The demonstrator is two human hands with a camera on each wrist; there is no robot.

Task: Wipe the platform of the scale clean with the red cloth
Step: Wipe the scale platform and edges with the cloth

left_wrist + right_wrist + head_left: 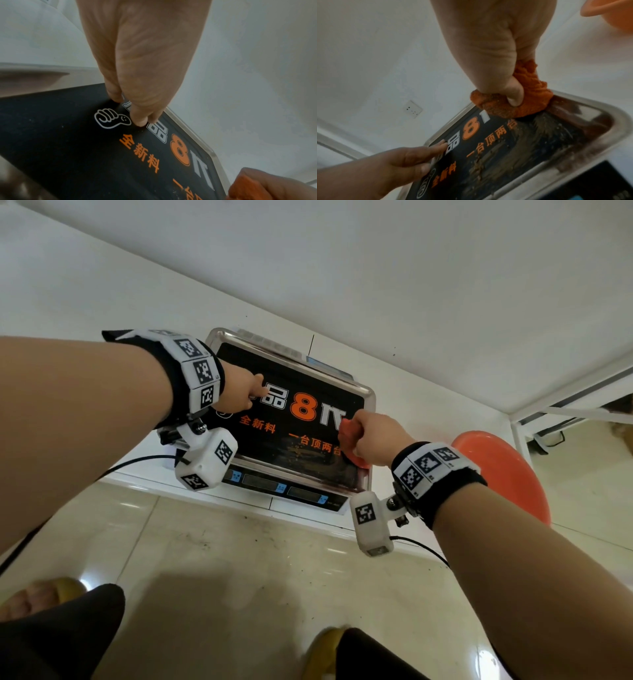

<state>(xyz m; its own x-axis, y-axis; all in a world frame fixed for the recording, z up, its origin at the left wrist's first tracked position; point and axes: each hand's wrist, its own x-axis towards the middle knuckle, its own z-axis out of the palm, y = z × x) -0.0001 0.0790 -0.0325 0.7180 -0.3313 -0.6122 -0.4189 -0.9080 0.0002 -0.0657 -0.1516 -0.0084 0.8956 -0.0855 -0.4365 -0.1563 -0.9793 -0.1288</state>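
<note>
The scale point(291, 419) stands on a white table, its steel platform point(621, 121) covered by a black sheet with orange and white print. Brown smears and crumbs point(547, 135) lie along the platform's near right part. My right hand point(373, 440) grips the bunched red cloth point(522, 104) and presses it onto the platform's right side. My left hand point(243, 392) rests with straight fingers point(139, 119) on the left part of the black sheet point(68, 148), beside a thumbs-up logo.
An orange plastic stool point(507, 470) stands right of the table. The scale's display panel point(284, 487) faces me at the table's front edge. A white wall with a socket point(412, 109) rises behind. Tiled floor and my feet in yellow slippers point(51, 590) lie below.
</note>
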